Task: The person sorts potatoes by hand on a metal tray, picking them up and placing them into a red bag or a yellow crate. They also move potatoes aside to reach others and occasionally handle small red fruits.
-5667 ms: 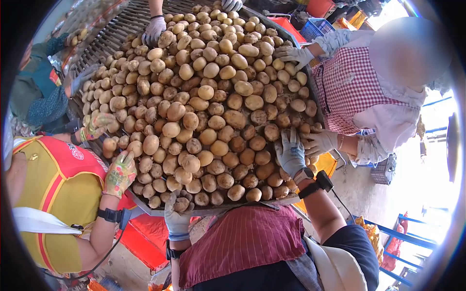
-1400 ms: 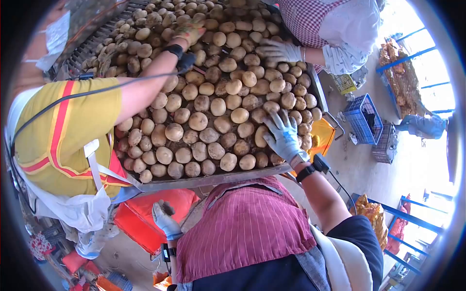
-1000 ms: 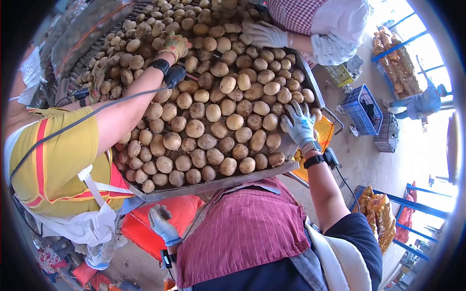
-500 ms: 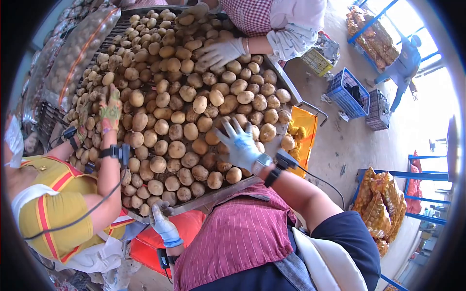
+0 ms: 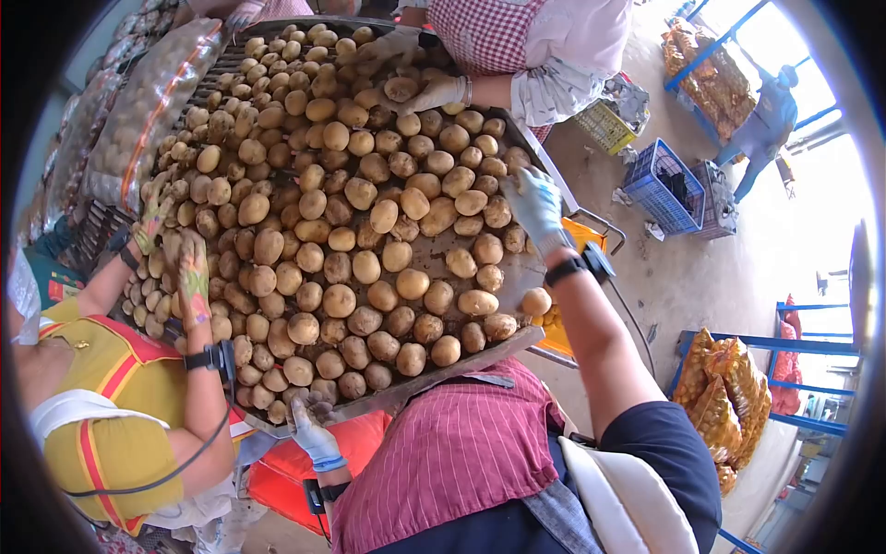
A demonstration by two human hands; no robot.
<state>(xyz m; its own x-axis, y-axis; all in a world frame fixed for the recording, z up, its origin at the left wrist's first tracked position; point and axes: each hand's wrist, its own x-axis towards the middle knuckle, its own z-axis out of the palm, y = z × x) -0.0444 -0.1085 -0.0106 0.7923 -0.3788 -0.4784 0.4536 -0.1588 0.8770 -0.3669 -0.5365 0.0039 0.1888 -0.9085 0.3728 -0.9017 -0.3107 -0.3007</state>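
Potatoes (image 5: 338,300) cover a slatted metal sorting table (image 5: 443,369) in front of me. My right hand (image 5: 537,214), in a pale blue-white glove, reaches to the table's right side. Its fingers are stretched over potatoes at the edge and appear to hold none. Down at the near rim, my left hand (image 5: 314,432) wears a similar glove with dirty fingertips. Its fingers are apart, resting by the potatoes along the rim. Below the right corner, an orange container (image 5: 583,234) shows partly, with potatoes (image 5: 554,319) at its near end.
On the left, a co-worker's gloved hands (image 5: 192,277) touch potatoes. Across the table, another person's gloved hand (image 5: 434,95) is at a potato (image 5: 400,89). A filled mesh bag (image 5: 152,120) lies far left. Blue crate (image 5: 666,185), yellow crate (image 5: 604,125) and potato sacks (image 5: 724,397) stand right.
My right hand has moved from the middle right potatoes up to the right edge, and a bare patch of table shows there. My left hand stays near the rim. The co-workers' hands have shifted.
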